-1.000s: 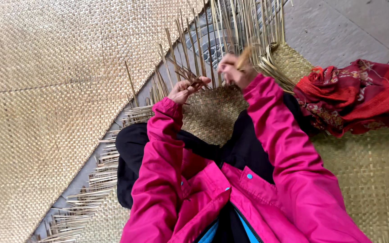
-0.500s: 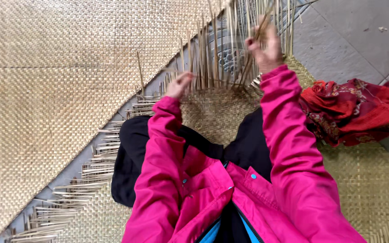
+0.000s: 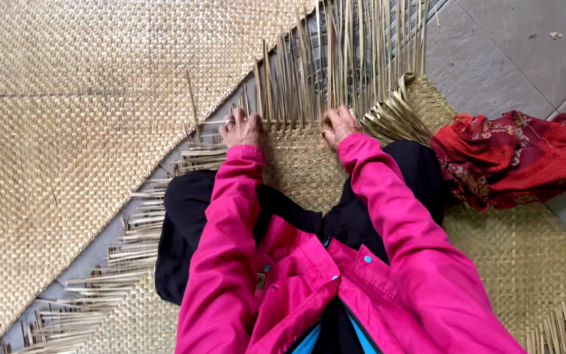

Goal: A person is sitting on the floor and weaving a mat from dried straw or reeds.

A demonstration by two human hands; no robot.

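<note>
Down low, both hands (image 3: 242,129) (image 3: 339,124) press the woven mat's (image 3: 309,167) loose strips (image 3: 335,72).

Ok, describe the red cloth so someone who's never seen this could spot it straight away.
Start at the grey paved floor on the right. Below it, on the woven mat the person sits on, lies the red cloth, crumpled beside their knee. It alone is patterned fabric; everything around it is straw-coloured.

No packages, labels, signs or screens show anywhere in this view.
</note>
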